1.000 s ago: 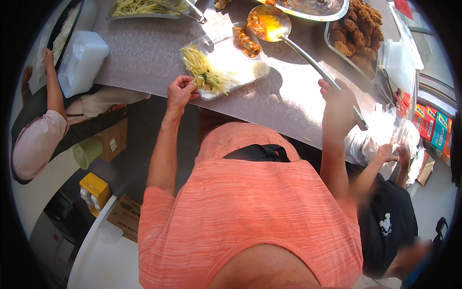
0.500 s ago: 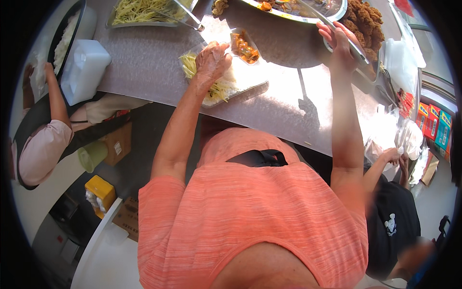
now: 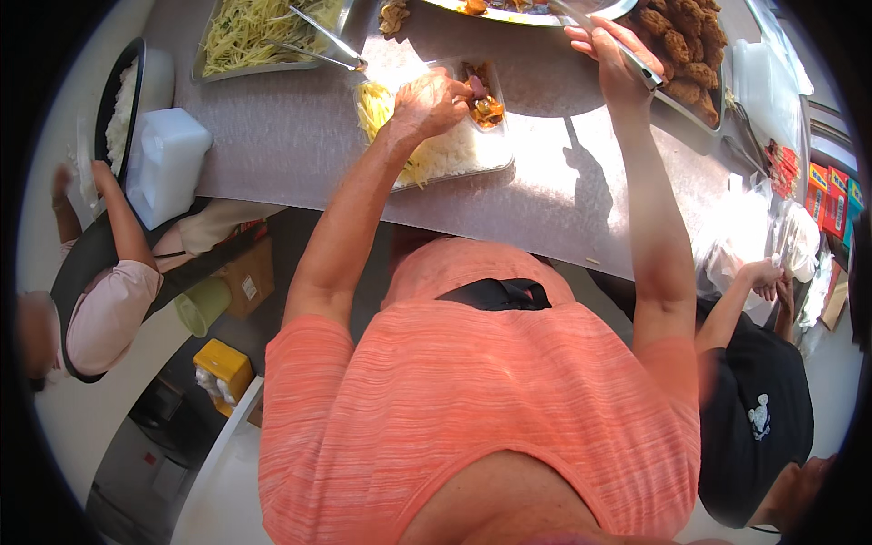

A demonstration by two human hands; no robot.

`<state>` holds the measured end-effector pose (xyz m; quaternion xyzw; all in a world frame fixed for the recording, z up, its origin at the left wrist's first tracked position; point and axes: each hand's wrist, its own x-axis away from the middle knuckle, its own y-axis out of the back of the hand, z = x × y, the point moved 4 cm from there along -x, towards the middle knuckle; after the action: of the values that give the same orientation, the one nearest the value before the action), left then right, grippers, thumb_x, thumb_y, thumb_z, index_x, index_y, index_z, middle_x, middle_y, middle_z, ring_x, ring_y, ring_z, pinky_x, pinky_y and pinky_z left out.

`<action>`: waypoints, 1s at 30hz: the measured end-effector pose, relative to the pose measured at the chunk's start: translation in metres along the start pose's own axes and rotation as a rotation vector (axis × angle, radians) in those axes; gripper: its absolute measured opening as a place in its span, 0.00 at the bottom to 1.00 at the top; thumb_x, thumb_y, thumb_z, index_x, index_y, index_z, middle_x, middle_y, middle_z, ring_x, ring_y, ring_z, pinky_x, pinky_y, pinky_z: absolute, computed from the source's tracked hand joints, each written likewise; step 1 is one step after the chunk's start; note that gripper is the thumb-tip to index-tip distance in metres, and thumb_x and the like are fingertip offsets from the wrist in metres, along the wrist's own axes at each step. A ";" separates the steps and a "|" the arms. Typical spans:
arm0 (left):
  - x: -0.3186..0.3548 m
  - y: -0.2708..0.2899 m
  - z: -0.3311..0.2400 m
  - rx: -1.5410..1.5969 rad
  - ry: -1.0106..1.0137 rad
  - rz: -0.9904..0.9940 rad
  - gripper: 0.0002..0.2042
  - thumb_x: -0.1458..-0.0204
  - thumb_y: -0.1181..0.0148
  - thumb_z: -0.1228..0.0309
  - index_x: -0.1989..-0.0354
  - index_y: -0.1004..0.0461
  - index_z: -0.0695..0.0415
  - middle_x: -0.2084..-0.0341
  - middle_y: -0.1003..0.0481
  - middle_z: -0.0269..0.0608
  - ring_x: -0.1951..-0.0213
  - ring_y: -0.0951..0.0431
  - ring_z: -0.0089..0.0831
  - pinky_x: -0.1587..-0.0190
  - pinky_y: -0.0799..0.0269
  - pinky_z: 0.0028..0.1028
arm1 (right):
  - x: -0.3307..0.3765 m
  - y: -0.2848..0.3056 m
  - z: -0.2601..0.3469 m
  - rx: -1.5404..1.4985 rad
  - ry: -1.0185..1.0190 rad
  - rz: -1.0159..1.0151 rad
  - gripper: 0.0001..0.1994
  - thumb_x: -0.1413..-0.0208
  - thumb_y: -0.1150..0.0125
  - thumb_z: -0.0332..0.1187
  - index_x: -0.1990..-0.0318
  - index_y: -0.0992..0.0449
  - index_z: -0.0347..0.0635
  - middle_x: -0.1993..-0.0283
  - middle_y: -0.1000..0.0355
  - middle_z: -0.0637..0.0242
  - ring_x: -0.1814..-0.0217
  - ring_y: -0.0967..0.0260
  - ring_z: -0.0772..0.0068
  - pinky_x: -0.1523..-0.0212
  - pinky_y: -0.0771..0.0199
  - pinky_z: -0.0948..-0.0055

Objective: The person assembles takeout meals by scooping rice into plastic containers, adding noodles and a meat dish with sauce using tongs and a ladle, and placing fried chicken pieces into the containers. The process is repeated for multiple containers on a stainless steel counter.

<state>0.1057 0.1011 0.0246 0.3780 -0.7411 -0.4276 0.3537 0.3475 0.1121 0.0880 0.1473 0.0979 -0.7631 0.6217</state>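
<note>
My left hand (image 3: pixel 431 104) is over a compartment meal box (image 3: pixel 509 165), fingers curled together at its stew compartment (image 3: pixel 489 107). A purplish piece of food shows at the fingertips; whether they grip it or the divider is hidden. White rice (image 3: pixel 459 153) and pale yellow shreds (image 3: pixel 374 107) fill other parts of the box. Further right, my right hand (image 3: pixel 618 59) is closed around the handle of a long metal serving utensil (image 3: pixel 647 74). Its far end reaches toward a large round dish (image 3: pixel 545 16) of saucy food at the upper edge, and its working end cannot be made out.
Metal tongs (image 3: pixel 327 45) rest in a tray of yellow shreds (image 3: pixel 245 41). Fried pieces (image 3: pixel 695 54) are heaped at the right, near stacked clear containers (image 3: pixel 763 86). White boxes (image 3: pixel 168 163) stand at the left. One person works beside a rice tub (image 3: pixel 120 109); another handles plastic bags (image 3: pixel 740 241).
My left hand has shifted right, to the stew compartment. My right hand and the utensil have moved up and left. The whole view has shifted slightly too.
</note>
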 end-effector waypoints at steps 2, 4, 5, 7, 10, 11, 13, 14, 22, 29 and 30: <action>-0.006 -0.004 -0.004 0.152 0.050 0.053 0.15 0.58 0.47 0.64 0.61 0.21 0.40 0.67 0.26 0.42 0.61 0.25 0.40 0.56 0.29 0.37 | 0.001 -0.001 -0.002 -0.030 0.039 0.020 0.11 0.43 0.51 0.21 0.56 0.30 0.21 0.62 0.27 0.48 0.59 0.25 0.56 0.60 0.20 0.70; -0.008 -0.001 0.001 0.175 0.076 -0.028 0.15 0.58 0.46 0.64 0.60 0.21 0.40 0.68 0.28 0.39 0.63 0.26 0.37 0.56 0.29 0.35 | 0.003 0.000 -0.003 -0.049 0.056 0.029 0.11 0.43 0.50 0.22 0.55 0.30 0.22 0.61 0.27 0.47 0.59 0.25 0.56 0.60 0.20 0.69; -0.008 0.004 0.006 0.138 0.076 -0.079 0.15 0.57 0.45 0.65 0.59 0.21 0.39 0.70 0.29 0.36 0.65 0.26 0.34 0.56 0.30 0.33 | 0.005 0.000 -0.004 -0.051 0.005 0.012 0.12 0.43 0.49 0.24 0.55 0.30 0.23 0.63 0.26 0.49 0.62 0.25 0.60 0.62 0.21 0.71; -0.006 0.001 0.006 0.070 0.018 -0.080 0.15 0.57 0.44 0.65 0.58 0.22 0.38 0.70 0.29 0.35 0.64 0.26 0.34 0.58 0.29 0.34 | 0.006 -0.002 -0.004 -0.064 -0.087 -0.013 0.13 0.44 0.47 0.28 0.55 0.29 0.27 0.66 0.25 0.52 0.67 0.25 0.67 0.68 0.23 0.76; -0.011 0.003 0.005 -0.013 -0.036 -0.128 0.16 0.57 0.44 0.66 0.57 0.23 0.36 0.71 0.29 0.34 0.63 0.26 0.34 0.59 0.28 0.35 | 0.006 -0.002 -0.001 -0.034 -0.095 -0.044 0.12 0.45 0.47 0.28 0.57 0.28 0.28 0.68 0.25 0.54 0.68 0.25 0.69 0.68 0.23 0.76; -0.014 0.012 0.008 0.011 0.011 -0.209 0.14 0.57 0.43 0.66 0.60 0.21 0.39 0.72 0.28 0.33 0.65 0.25 0.31 0.59 0.28 0.33 | 0.007 -0.002 -0.001 -0.045 -0.111 -0.070 0.11 0.47 0.45 0.28 0.59 0.26 0.30 0.69 0.24 0.56 0.68 0.25 0.70 0.69 0.24 0.77; -0.019 0.038 0.014 0.087 -0.016 -0.496 0.11 0.58 0.41 0.68 0.64 0.20 0.44 0.75 0.27 0.33 0.71 0.25 0.27 0.63 0.27 0.29 | 0.007 0.002 -0.007 -0.053 0.039 0.016 0.11 0.44 0.48 0.24 0.56 0.29 0.24 0.64 0.26 0.50 0.62 0.25 0.61 0.63 0.21 0.72; -0.019 0.049 0.019 0.246 -0.058 -0.638 0.08 0.61 0.40 0.66 0.71 0.20 0.48 0.75 0.28 0.31 0.73 0.24 0.29 0.66 0.28 0.28 | 0.009 0.003 -0.009 -0.059 0.117 0.061 0.11 0.43 0.50 0.22 0.55 0.31 0.21 0.61 0.27 0.47 0.59 0.25 0.56 0.60 0.20 0.69; -0.047 0.093 -0.020 0.162 -0.271 -0.769 0.07 0.61 0.37 0.65 0.74 0.22 0.51 0.79 0.27 0.37 0.77 0.25 0.35 0.72 0.29 0.33 | 0.012 0.003 -0.015 -0.045 0.032 -0.003 0.12 0.43 0.50 0.22 0.55 0.31 0.21 0.62 0.27 0.48 0.60 0.24 0.57 0.61 0.20 0.71; -0.062 0.144 -0.005 0.175 -0.191 -0.814 0.17 0.60 0.36 0.66 0.59 0.26 0.54 0.67 0.26 0.42 0.64 0.24 0.37 0.62 0.28 0.32 | 0.011 -0.002 -0.009 -0.083 0.087 0.059 0.13 0.43 0.49 0.22 0.53 0.32 0.22 0.62 0.27 0.48 0.59 0.25 0.57 0.60 0.20 0.70; -0.054 0.149 -0.004 0.217 -0.141 -0.793 0.19 0.60 0.36 0.65 0.57 0.27 0.55 0.65 0.25 0.43 0.62 0.24 0.37 0.60 0.28 0.32 | 0.011 -0.001 -0.015 -0.124 0.036 0.080 0.15 0.44 0.47 0.23 0.50 0.34 0.23 0.60 0.28 0.49 0.59 0.25 0.58 0.60 0.21 0.71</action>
<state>0.0953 0.1985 0.1497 0.6390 -0.6012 -0.4750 0.0681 0.3457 0.1072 0.0706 0.1258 0.1501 -0.7272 0.6579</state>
